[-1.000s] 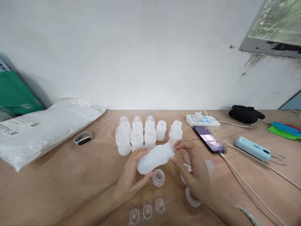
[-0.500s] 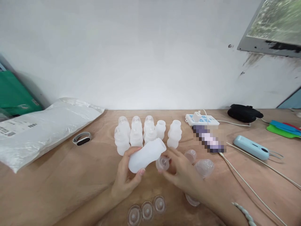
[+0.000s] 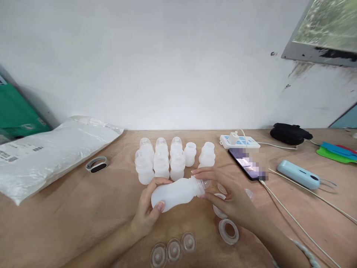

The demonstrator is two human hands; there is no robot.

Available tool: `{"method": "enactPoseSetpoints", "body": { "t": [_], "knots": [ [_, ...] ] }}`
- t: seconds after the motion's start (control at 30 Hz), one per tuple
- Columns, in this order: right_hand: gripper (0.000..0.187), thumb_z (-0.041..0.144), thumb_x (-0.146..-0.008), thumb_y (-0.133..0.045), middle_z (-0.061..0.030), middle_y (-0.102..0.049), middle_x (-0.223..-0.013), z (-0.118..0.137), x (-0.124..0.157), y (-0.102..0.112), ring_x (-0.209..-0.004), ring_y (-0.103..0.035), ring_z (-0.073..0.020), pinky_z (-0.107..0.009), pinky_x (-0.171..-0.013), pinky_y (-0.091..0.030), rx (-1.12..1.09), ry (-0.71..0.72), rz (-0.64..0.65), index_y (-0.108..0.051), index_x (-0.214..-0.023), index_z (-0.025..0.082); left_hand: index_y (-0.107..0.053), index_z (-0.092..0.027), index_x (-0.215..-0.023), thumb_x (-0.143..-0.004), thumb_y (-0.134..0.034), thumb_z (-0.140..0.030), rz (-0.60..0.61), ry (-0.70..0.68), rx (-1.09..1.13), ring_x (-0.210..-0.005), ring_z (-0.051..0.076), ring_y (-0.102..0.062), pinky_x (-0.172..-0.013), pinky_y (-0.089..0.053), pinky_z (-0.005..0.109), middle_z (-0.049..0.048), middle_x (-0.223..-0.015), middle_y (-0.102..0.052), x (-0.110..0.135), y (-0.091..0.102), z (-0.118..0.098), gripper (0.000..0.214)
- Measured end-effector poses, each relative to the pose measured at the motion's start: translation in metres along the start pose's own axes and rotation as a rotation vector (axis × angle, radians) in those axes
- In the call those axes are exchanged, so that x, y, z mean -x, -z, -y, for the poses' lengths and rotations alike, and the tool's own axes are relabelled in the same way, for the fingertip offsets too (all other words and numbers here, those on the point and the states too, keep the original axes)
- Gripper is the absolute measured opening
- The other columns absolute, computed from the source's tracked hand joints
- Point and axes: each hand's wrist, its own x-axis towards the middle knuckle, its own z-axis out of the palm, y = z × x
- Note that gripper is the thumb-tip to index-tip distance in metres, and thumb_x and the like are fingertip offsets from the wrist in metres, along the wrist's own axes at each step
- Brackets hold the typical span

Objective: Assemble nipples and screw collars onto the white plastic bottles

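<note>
Wrapping its fingers around a frosted white, wavy-sided plastic bottle [image 3: 174, 193], the left hand [image 3: 147, 210] is holding it tilted nearly on its side above the brown wooden table [image 3: 69, 216], its neck pointing toward the right hand. The right hand [image 3: 230, 190] is pinching a clear, ring-based, dome-tipped piece [image 3: 200, 187] at the bottle's mouth; the fingers are partly covering it, so whether it is sitting fully in place cannot be told. Behind the hands, six frosted white bottles with clear domed tops [image 3: 161, 163] are standing upright in two rows, and two open-necked frosted white bottles [image 3: 190, 154] are standing to their right. Three round clear discs [image 3: 174, 250] are lying nearest the viewer, while a translucent flat ring [image 3: 222, 231] is lying below the right hand.
</note>
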Motion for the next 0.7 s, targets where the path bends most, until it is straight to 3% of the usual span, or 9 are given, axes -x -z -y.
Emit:
{"method": "enactPoseSetpoints", "body": {
  "t": [0.13, 0.23, 0.33, 0.4, 0.53, 0.6, 0.7],
  "knots": [
    [0.033, 0.024, -0.086, -0.073, -0.0030, -0.075, -0.111, 0.002, -0.001, 0.001, -0.103, -0.069, -0.0205, -0.031, -0.088, -0.055, 0.064, -0.087, -0.016, -0.066, -0.118, 0.027, -0.060, -0.022, -0.114, -0.098, -0.046, -0.057, 0.022, -0.056, -0.035, -0.066, 0.019, -0.060, -0.054, -0.046, 0.026, 0.0045, -0.092, -0.067, 0.001, -0.001, 0.002, 0.041],
    [0.022, 0.041, -0.084, -0.073, -0.0014, -0.074, -0.081, 0.000, -0.001, -0.001, -0.075, -0.066, -0.0196, -0.031, -0.070, -0.050, 0.105, -0.255, -0.047, -0.071, -0.094, 0.023, -0.056, -0.024, -0.123, -0.098, -0.048, -0.053, 0.047, -0.186, -0.068, -0.070, 0.020, -0.063, -0.056, -0.048, 0.026, 0.0058, -0.097, -0.067, 0.002, -0.006, 0.006, 0.039],
    [0.045, 0.059, -0.085, -0.066, 0.0022, -0.056, -0.055, -0.006, 0.000, -0.004, -0.054, -0.049, -0.0138, -0.027, -0.053, -0.035, 0.015, -0.420, -0.032, -0.059, -0.063, 0.020, -0.055, -0.025, -0.124, -0.095, -0.051, -0.052, 0.057, -0.271, -0.086, -0.076, 0.022, -0.064, -0.061, -0.050, 0.029, 0.0067, -0.096, -0.066, 0.003, -0.010, 0.010, 0.040],
    [0.060, 0.070, -0.087, -0.056, 0.0035, -0.046, -0.048, -0.010, 0.000, -0.006, -0.048, -0.040, -0.0112, -0.026, -0.048, -0.027, -0.079, -0.473, 0.003, -0.050, -0.054, 0.020, -0.055, -0.024, -0.124, -0.094, -0.051, -0.051, 0.050, -0.278, -0.113, -0.078, 0.023, -0.065, -0.063, -0.051, 0.030, 0.0072, -0.097, -0.066, 0.005, -0.010, 0.011, 0.041],
    [0.076, 0.079, -0.093, -0.031, 0.0025, -0.046, -0.046, -0.009, 0.000, -0.004, -0.045, -0.041, -0.0113, -0.026, -0.048, -0.034, -0.225, -0.469, 0.062, -0.062, -0.059, 0.018, -0.054, -0.023, -0.121, -0.095, -0.051, -0.048, 0.029, -0.106, -0.203, -0.074, 0.022, -0.064, -0.061, -0.051, 0.030, 0.0060, -0.096, -0.066, 0.006, -0.006, 0.010, 0.037],
    [0.074, 0.077, -0.093, -0.036, 0.0019, -0.049, -0.051, -0.005, -0.001, -0.001, -0.050, -0.045, -0.0124, -0.027, -0.052, -0.038, -0.286, -0.432, 0.066, -0.072, -0.070, 0.017, -0.055, -0.022, -0.118, -0.095, -0.051, -0.047, 0.030, -0.004, -0.209, -0.073, 0.021, -0.063, -0.062, -0.051, 0.030, 0.0053, -0.094, -0.066, 0.005, -0.004, 0.008, 0.035],
    [0.055, 0.068, -0.094, -0.049, -0.0002, -0.054, -0.067, 0.000, -0.002, 0.003, -0.062, -0.049, -0.0149, -0.029, -0.058, -0.040, -0.221, -0.337, 0.037, -0.078, -0.084, 0.021, -0.054, -0.021, -0.117, -0.095, -0.052, -0.047, 0.019, 0.057, -0.188, -0.078, 0.023, -0.064, -0.066, -0.052, 0.031, 0.0058, -0.096, -0.066, 0.002, -0.003, 0.002, 0.034]
  ]
}}
